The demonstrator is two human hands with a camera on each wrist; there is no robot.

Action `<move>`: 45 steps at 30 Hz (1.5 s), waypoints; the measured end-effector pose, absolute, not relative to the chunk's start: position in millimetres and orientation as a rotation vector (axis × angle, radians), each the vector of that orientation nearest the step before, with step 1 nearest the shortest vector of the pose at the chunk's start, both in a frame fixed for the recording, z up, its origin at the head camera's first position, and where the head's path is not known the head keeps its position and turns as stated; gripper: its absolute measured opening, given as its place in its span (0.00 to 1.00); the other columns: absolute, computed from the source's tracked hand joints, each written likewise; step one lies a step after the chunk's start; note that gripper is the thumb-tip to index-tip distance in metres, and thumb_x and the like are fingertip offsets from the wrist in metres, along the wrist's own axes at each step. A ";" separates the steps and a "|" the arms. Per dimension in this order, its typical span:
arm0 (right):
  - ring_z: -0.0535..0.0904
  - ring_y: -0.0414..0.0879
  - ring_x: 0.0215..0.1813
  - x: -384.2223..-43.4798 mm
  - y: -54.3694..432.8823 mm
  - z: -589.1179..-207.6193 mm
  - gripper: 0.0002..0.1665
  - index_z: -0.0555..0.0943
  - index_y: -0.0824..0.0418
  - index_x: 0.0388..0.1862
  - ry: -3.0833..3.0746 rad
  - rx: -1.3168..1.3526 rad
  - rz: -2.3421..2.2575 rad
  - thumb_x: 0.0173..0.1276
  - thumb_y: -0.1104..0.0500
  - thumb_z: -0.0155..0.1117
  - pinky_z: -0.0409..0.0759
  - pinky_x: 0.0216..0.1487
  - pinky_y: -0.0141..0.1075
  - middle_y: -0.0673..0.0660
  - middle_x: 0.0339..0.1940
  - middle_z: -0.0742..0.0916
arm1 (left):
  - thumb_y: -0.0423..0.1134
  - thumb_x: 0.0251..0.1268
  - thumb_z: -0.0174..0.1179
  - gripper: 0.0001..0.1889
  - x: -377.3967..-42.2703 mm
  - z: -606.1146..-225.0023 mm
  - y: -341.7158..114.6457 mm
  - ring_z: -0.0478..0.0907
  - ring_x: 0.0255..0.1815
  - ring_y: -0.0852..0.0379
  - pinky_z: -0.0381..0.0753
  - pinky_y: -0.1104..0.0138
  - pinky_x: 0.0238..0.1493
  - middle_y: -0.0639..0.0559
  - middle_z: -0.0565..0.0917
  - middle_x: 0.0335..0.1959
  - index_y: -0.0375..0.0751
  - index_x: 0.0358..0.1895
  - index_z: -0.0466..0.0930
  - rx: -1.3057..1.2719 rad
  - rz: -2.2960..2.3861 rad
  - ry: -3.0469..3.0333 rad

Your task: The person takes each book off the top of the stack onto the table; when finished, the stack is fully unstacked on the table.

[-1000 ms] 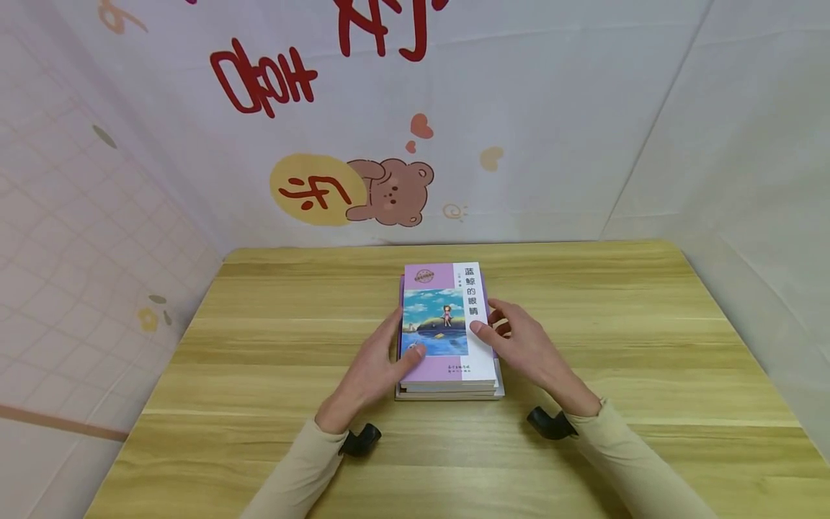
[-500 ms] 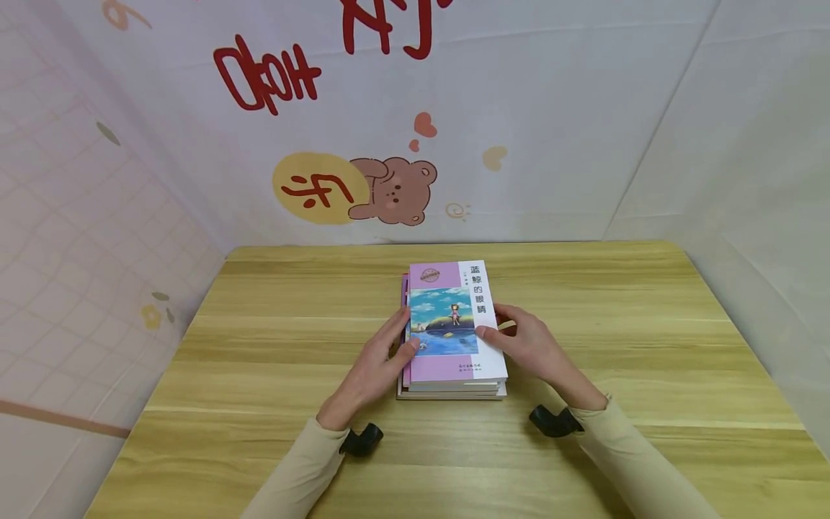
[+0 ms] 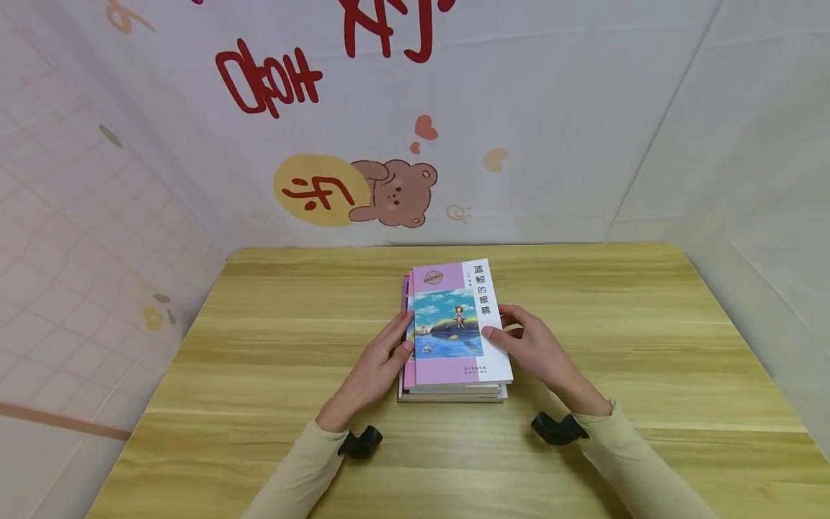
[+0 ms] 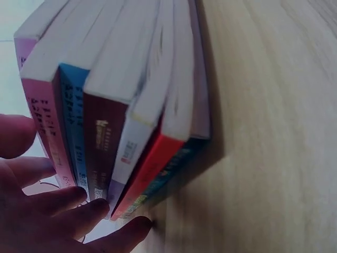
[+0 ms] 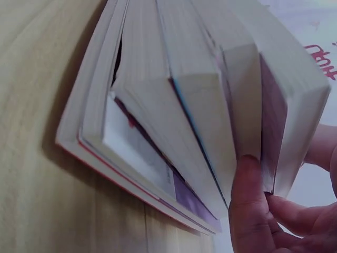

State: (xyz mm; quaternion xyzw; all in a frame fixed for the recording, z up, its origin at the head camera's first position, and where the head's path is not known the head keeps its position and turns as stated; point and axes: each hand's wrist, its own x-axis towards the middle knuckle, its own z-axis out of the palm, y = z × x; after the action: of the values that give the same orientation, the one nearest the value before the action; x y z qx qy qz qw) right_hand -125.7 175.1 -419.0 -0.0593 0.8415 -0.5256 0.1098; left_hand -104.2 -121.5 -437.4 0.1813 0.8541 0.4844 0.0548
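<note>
A stack of books (image 3: 457,396) lies flat near the middle of a wood-grain table (image 3: 292,317), between a person's two hands. The top book (image 3: 454,324), lilac and white with a painting of a girl beside blue water, sits offset to the right and slightly askew, so a pink strip of the book beneath shows along its left side.

The right hand (image 3: 534,342) pinches the top book by its right edge, thumb on the white part of the cover. From the right wrist, one finger (image 5: 250,200) touches the page edges just below.

The left hand (image 3: 372,364) rests along the stack's left side. Its fingers (image 4: 89,216) are spread apart and reach across the spines, the thumb beside the top book's left edge. Below the two pinkish spines, the left wrist view shows a blue spine (image 4: 75,121), a dark maroon spine (image 4: 104,137), a white-and-lilac spine (image 4: 129,153), a red spine (image 4: 152,166) and a dark teal spine (image 4: 181,161) lowest, against the table.

Both arms wear cream sleeves (image 3: 298,461), with black wrist mounts (image 3: 361,441) at the cuffs. Behind the table hangs a white backdrop (image 3: 551,86) printed with a brown bear (image 3: 398,194) and red characters.
</note>
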 end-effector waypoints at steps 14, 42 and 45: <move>0.85 0.46 0.38 -118.7 186.7 -411.7 0.33 0.65 0.70 0.77 2.273 -0.071 -1.893 0.82 0.54 0.58 0.86 0.34 0.35 0.70 0.54 0.81 | 0.44 0.83 0.52 0.32 -102.2 -439.5 -123.8 0.51 0.83 0.42 0.52 0.45 0.79 0.41 0.54 0.84 0.43 0.83 0.56 0.496 1.488 2.585; 0.86 0.38 0.36 -123.7 317.6 -392.2 0.47 0.51 0.73 0.83 2.082 0.212 -2.329 0.79 0.55 0.63 0.86 0.33 0.30 0.44 0.43 0.87 | 0.44 0.84 0.51 0.32 -99.0 -441.0 -119.8 0.51 0.83 0.44 0.52 0.47 0.80 0.40 0.54 0.84 0.42 0.83 0.55 0.464 1.503 2.550; 0.87 0.37 0.36 -125.2 335.8 -395.9 0.49 0.49 0.70 0.84 2.051 0.284 -2.347 0.78 0.55 0.64 0.85 0.33 0.29 0.42 0.42 0.87 | 0.45 0.84 0.51 0.32 -99.5 -440.5 -117.9 0.51 0.83 0.44 0.52 0.48 0.80 0.41 0.54 0.84 0.43 0.83 0.55 0.457 1.502 2.548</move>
State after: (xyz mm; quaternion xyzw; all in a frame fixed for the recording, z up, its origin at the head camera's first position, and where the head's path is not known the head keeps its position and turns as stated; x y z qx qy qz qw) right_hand -125.2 335.8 -395.9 0.0908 0.6553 -0.7498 0.0058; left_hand -99.5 -117.9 -440.5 0.1523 0.8490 0.5004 0.0742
